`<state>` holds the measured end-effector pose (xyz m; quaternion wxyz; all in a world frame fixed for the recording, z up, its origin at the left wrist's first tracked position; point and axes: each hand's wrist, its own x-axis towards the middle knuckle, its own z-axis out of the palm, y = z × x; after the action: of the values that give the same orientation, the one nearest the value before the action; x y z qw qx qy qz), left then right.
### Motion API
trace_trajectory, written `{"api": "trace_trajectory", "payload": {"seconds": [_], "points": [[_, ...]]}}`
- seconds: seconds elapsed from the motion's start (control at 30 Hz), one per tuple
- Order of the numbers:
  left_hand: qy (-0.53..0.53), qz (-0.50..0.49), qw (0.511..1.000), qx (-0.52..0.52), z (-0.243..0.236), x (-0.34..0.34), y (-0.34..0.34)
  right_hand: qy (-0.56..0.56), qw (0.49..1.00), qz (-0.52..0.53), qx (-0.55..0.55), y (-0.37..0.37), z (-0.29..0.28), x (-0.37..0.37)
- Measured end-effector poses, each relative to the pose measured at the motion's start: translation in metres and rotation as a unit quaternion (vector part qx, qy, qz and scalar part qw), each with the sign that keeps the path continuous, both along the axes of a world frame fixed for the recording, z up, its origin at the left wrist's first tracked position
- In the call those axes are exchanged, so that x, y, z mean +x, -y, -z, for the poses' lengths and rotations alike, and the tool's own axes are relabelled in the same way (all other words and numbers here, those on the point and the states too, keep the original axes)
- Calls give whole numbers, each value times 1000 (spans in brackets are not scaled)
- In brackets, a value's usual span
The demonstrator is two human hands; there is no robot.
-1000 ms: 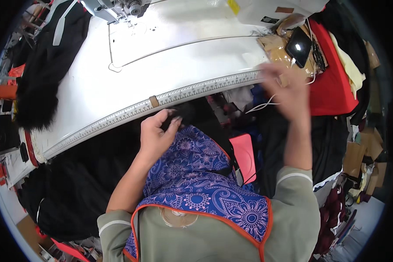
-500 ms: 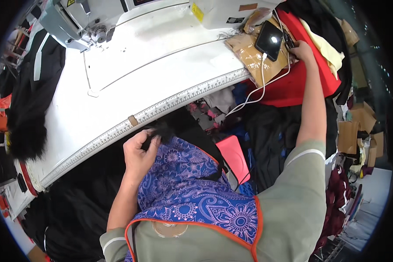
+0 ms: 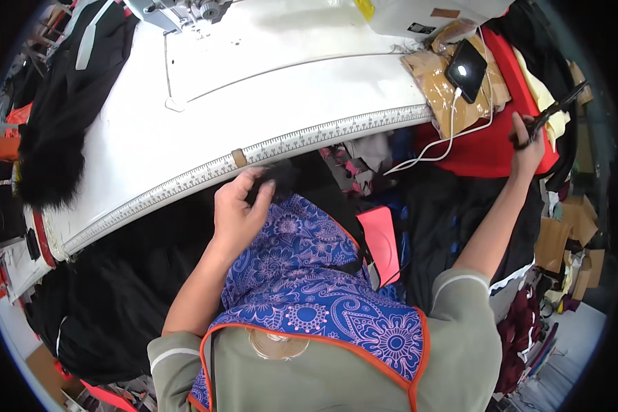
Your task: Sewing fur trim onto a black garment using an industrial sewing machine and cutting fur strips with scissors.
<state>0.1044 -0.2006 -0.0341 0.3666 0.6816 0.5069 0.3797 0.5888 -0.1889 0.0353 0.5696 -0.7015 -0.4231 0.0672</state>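
My left hand (image 3: 241,209) is closed in a pinch on a tuft of black fur (image 3: 281,180), just in front of the sewing table's edge. What the fur joins on to is hard to make out against the dark cloth below. At the far right, my right hand (image 3: 527,152) is wrapped round a pair of black scissors (image 3: 562,103), whose blades point up and away to the right. The scissors hang over red fabric (image 3: 470,151), beside a yellow cloth (image 3: 555,127).
A white sewing table (image 3: 288,93) has a measuring tape (image 3: 329,132) along its front edge. On it stands a sewing machine (image 3: 419,17). A cabled phone (image 3: 467,71) rests on a brown taped package (image 3: 419,72). Black fur-trimmed cloth (image 3: 51,165) drapes at left; a pink item (image 3: 379,244) lies near my apron.
My right hand has lifted the scissors from beside the phone and drawn them back to the right. The left hand keeps its pinch on the fur. The whole view has shifted.
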Motion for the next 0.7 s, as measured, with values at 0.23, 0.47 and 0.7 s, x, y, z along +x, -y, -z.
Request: {"api": "trace_trajectory", "payload": {"seconds": [0.23, 0.47, 0.7], "points": [[34, 38, 999, -3, -2, 10, -1, -136, 943, -281, -114, 40, 23, -224], [43, 50, 998, -20, -7, 7, 5, -236, 877, -394, -141, 31, 66, -290], [4, 46, 999, 29, -5, 2, 0, -204, 881, -401, -145, 25, 71, -301]]}}
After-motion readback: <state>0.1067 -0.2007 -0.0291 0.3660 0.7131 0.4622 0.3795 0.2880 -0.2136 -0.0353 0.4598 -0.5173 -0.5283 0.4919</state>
